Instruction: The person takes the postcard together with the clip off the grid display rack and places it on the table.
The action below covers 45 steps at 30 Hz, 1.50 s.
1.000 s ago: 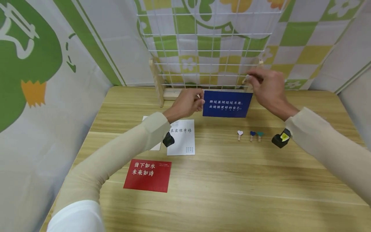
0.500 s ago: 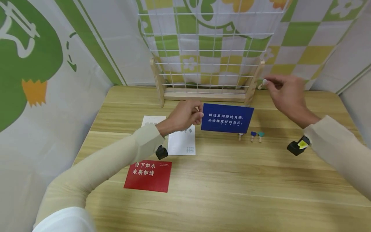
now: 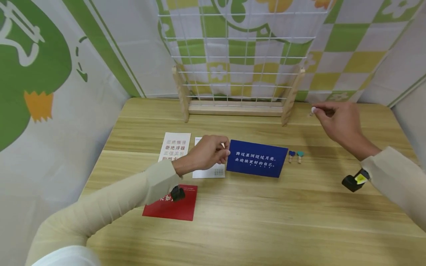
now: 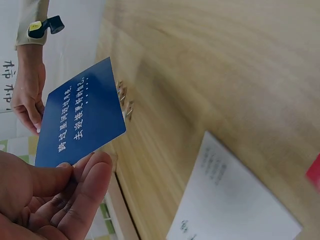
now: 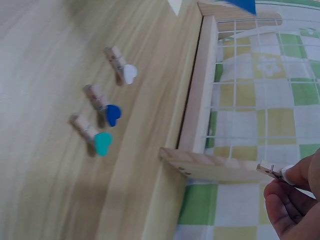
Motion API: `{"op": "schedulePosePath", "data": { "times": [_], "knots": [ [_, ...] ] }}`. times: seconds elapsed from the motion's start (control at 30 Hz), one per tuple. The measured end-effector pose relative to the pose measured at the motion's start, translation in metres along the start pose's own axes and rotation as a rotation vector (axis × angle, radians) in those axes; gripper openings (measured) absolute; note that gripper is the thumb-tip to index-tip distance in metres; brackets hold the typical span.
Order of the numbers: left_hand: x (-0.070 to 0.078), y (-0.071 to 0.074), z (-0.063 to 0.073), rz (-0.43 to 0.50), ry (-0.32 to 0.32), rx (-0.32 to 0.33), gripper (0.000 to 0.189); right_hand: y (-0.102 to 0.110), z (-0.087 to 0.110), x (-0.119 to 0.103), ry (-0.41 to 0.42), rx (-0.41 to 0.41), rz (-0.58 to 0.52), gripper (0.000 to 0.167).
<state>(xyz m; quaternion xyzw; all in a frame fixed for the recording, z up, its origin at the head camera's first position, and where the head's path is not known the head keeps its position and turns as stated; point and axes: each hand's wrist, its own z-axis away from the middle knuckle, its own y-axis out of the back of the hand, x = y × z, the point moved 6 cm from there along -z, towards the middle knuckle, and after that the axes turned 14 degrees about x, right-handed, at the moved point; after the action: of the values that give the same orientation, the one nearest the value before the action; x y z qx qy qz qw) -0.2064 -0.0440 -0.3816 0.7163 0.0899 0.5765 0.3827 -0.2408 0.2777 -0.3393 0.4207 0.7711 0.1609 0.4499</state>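
My left hand [image 3: 211, 150] pinches a dark blue card [image 3: 256, 159] with white writing by its left edge. The card is held tilted above the table, left of two small clothespins. My right hand [image 3: 342, 120] holds a small wooden clothespin [image 5: 270, 169] with a white heart between thumb and fingertips, to the right of the grid rack. On the table lie three more clothespins, with a white heart [image 5: 129, 74], a blue heart [image 5: 113, 115] and a teal heart [image 5: 103, 143]. The card hides the white-hearted one in the head view.
A white wire grid rack [image 3: 236, 110] on a wooden stand is at the table's back. Two white cards [image 3: 176, 139] lie left of centre, partly covered by my left hand and sleeve. Nearer lies a red card [image 3: 179, 212], with my left wrist camera [image 3: 178, 193] above it.
My left hand has drawn the blue card away from the rack, toward me and slightly left. My right hand has moved right and nearer with the white-hearted clothespin.
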Motion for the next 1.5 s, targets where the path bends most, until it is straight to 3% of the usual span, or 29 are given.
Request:
{"op": "schedulePosePath", "data": {
  "times": [0.57,0.9,1.17,1.5],
  "knots": [
    [-0.026,-0.025,0.036,0.012,0.097,-0.091,0.012,-0.010,0.037,0.038,-0.010,-0.188,0.074,0.020],
    [-0.039,-0.035,0.046,0.027,0.161,-0.125,0.012,-0.017,0.056,0.054,0.010,-0.265,0.078,0.014],
    [-0.048,-0.042,0.055,0.038,0.251,-0.159,0.012,-0.024,0.070,0.063,-0.066,-0.321,0.069,0.014],
    [-0.055,-0.045,0.062,0.043,0.327,-0.194,0.016,-0.031,0.081,0.070,-0.103,-0.373,0.097,0.019]
  ]
}}
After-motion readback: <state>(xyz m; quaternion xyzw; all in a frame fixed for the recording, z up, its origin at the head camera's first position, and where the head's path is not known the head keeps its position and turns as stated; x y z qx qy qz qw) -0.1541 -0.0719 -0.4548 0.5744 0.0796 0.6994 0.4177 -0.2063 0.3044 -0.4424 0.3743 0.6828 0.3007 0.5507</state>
